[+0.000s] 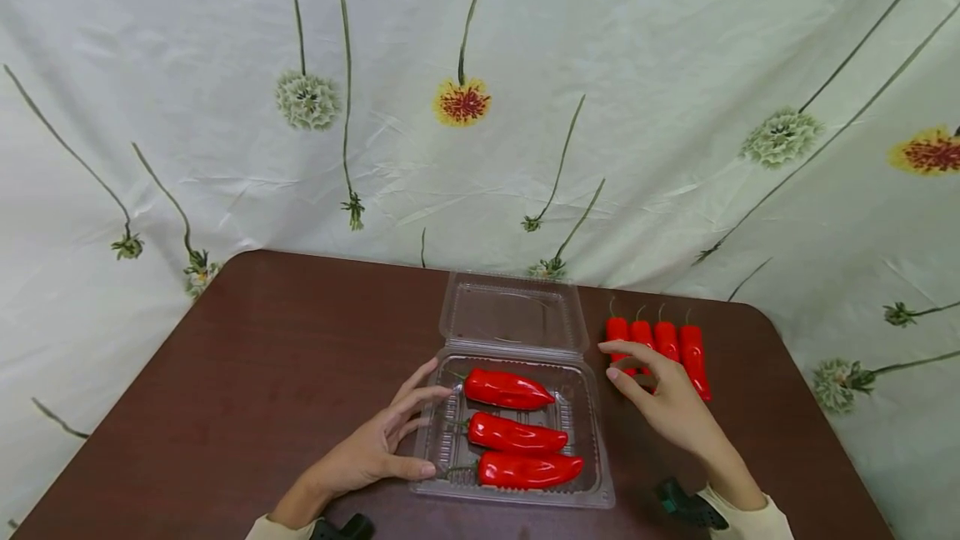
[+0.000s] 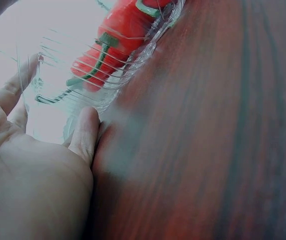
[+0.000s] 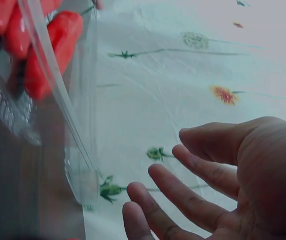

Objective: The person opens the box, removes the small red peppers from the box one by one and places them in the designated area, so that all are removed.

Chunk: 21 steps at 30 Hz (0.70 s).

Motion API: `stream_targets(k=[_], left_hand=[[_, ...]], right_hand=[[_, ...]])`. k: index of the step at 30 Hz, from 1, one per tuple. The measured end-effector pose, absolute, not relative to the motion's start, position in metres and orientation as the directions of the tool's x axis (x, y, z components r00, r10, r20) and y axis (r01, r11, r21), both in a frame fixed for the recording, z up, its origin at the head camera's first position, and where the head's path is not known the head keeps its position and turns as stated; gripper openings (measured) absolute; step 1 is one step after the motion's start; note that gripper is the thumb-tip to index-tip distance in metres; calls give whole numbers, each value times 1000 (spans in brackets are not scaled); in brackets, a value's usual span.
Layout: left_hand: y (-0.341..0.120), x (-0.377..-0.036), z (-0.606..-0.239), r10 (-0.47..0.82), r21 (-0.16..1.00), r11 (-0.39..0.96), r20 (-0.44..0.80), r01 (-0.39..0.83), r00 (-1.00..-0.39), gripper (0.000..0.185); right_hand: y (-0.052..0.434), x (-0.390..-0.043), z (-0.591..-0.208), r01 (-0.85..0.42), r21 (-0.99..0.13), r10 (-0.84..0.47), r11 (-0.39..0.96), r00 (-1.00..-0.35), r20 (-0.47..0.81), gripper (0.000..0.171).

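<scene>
A clear plastic clamshell box [image 1: 592, 473] lies open on the brown table [image 1: 262, 373], its lid [image 1: 513, 311] folded back. Three red peppers lie inside it in a column, among them the top pepper [image 1: 506, 388] and the bottom pepper [image 1: 528, 469]. My left hand [image 1: 390, 440] rests against the box's left rim [image 2: 90, 97], fingers straight, thumb at the front corner. My right hand [image 1: 660, 394] hovers open just right of the box, above the near ends of several red peppers [image 1: 671, 344] laid in a row. It holds nothing; its fingers [image 3: 183, 195] are spread.
A flowered cloth [image 1: 480, 107] hangs behind the table as a backdrop. The table's left half is bare brown wood. Dark wrist straps [image 1: 686, 507] show at both sleeves near the front edge.
</scene>
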<state>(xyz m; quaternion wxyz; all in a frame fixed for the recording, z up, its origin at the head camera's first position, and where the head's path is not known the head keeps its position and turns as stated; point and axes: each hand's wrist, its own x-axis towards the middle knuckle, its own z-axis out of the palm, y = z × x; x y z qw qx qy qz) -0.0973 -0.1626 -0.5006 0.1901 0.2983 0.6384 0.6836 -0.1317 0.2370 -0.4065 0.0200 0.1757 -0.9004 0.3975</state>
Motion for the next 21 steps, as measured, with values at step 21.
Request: stream_targets(k=[21], left_hand=[[-161, -97, -500, 642, 986, -118, 169, 122, -748, 78]], right_hand=[[200, -116, -423, -418, -781, -472, 464, -863, 181, 36]])
